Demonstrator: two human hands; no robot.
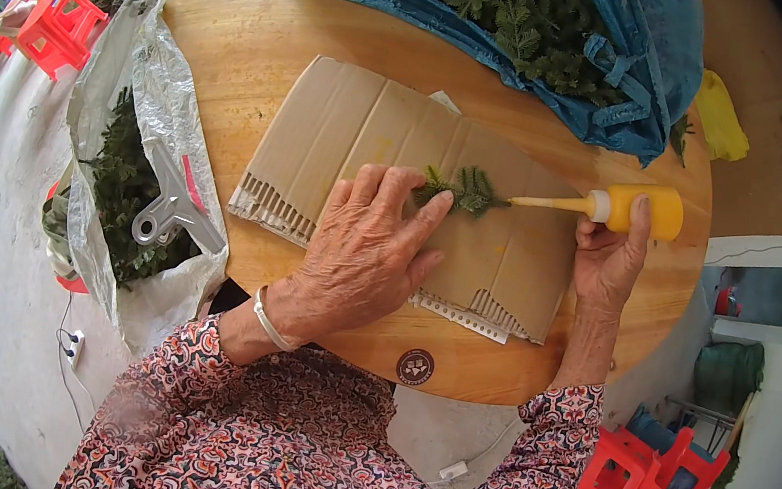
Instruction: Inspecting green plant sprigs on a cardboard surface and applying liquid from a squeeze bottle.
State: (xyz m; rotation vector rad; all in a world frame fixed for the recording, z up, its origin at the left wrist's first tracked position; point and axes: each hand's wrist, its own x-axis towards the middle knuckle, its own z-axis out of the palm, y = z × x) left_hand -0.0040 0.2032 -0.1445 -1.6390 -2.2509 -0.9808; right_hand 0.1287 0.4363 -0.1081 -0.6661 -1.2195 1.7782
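A small green fir sprig [473,192] lies on a flat piece of brown corrugated cardboard [328,124]. My left hand [372,237] rests on the cardboard, its fingers bent and holding the left end of the sprig down. Part of that end is hidden under the fingers. In my right hand [606,262] is a yellow squeeze bottle [660,214] with a long thin nozzle, tipped sideways. The nozzle's tip points left and meets, or nearly meets, the sprig's right end. Thumb and fingers wrap the bottle near its white collar.
Beneath the cardboard is a round wooden table [219,108]. A blue woven bag [659,72] full of fir branches [507,9] sits at the far side. On the left hangs a whitish plastic bag [92,114] with greenery, held by a grey clamp [175,212]. Red stools [649,481] stand at lower right.
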